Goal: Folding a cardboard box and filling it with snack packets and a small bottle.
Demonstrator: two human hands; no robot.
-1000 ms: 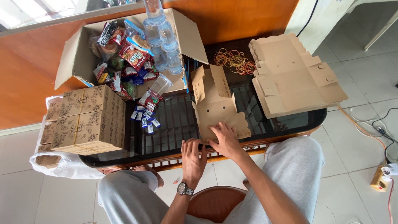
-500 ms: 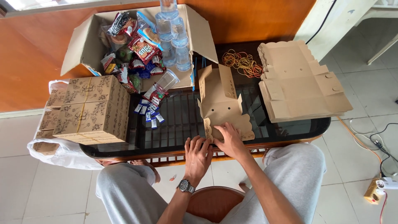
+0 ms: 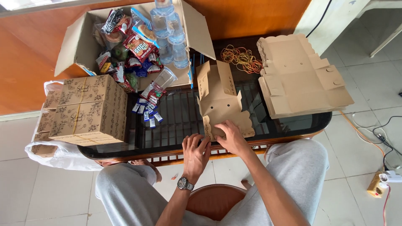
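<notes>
Hands were both down on the near end of a half-folded brown cardboard box [image 3: 220, 102] lying on the glass-topped table [image 3: 293, 125]. Left hand [image 3: 196, 152] was flat, fingers spread, fingertips touching the box's near edge; it gripped nothing. Right hand [image 3: 231, 137] lay palm-down on the scalloped near flap, fingers slightly curled over the card, pressing rather than clasping.

Risks as I judged them:
- Box sat close to the table's front edge. With pressure only on the near flap, it could have slid on the smooth glass or tipped toward the lap.
- Far end stood partly raised with side flaps loose. An uneven push could have creased the card off its score line or torn a scallop.
- Small blue sachets [image 3: 146, 111] lay scattered just left of the box, and a clear plastic cup [image 3: 164, 78] lay tilted near them. A sweep of the left forearm could have knocked them off.
- Stack of flat box blanks [image 3: 299, 75] sat to the right, overhanging the table edge; an elbow bump could have shed the top sheets.
- Rubber bands [image 3: 238, 57] lay beyond the box, near the open carton of snacks and water bottles [image 3: 138, 42]; reaching over the raised flaps could have flattened them.
- Finished printed boxes [image 3: 86, 109] stood stacked at the left, well apart from both hands.
</notes>
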